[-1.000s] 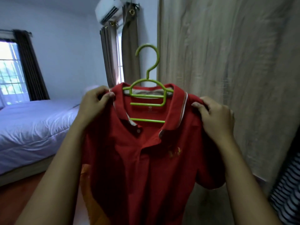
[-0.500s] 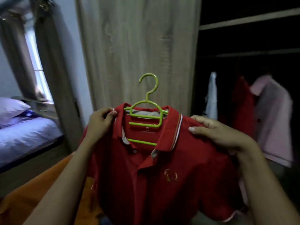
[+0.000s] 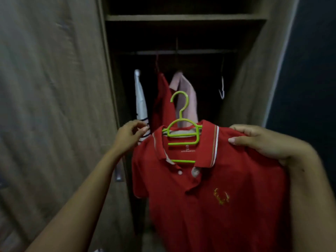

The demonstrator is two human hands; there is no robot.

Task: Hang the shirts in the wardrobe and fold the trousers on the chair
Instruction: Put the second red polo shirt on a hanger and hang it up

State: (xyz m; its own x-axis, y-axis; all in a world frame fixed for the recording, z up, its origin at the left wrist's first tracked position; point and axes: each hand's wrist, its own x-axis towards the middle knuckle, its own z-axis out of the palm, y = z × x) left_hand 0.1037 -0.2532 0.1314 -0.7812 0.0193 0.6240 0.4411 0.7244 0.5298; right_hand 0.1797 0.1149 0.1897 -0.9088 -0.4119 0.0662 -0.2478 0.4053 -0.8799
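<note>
- The wood-grain wardrobe door [image 3: 54,106] is standing open far to the left of your grip, out of the shirt's path.
- Your left hand [image 3: 127,138] is curling its fingers toward the thumb right at the shirt's outer shoulder. I cannot tell whether it is pinching cloth or nothing. If it is empty, that shoulder is riding on the hanger alone and could slip off as you lift.
- Beyond and above that hand, a white garment [image 3: 141,99], a dark red shirt [image 3: 162,102] and a pale pink shirt [image 3: 183,95] are hanging close together. The sleeve could snag on them if you push in there.
- The lime-green plastic hanger [image 3: 181,132] is sitting inside the collar, left of your firm grip, with its hook pointing up, well below the dark hanging rail [image 3: 200,51]. Neither hand is holding the hook, so it may twist away as it nears the rail.
- The short-sleeved red polo shirt [image 3: 209,197] is hanging in front of the open wardrobe, not yet on the rail.
- Your right hand [image 3: 260,144] is clamping the near shoulder, thumb on the front and fingers over the top. Pulling on cloth alone could drag it off the hanger arm.
- Above and beyond this grip, an empty white hanger [image 3: 221,88] is dangling. The free stretch of rail is lying between it and the pink shirt.
</note>
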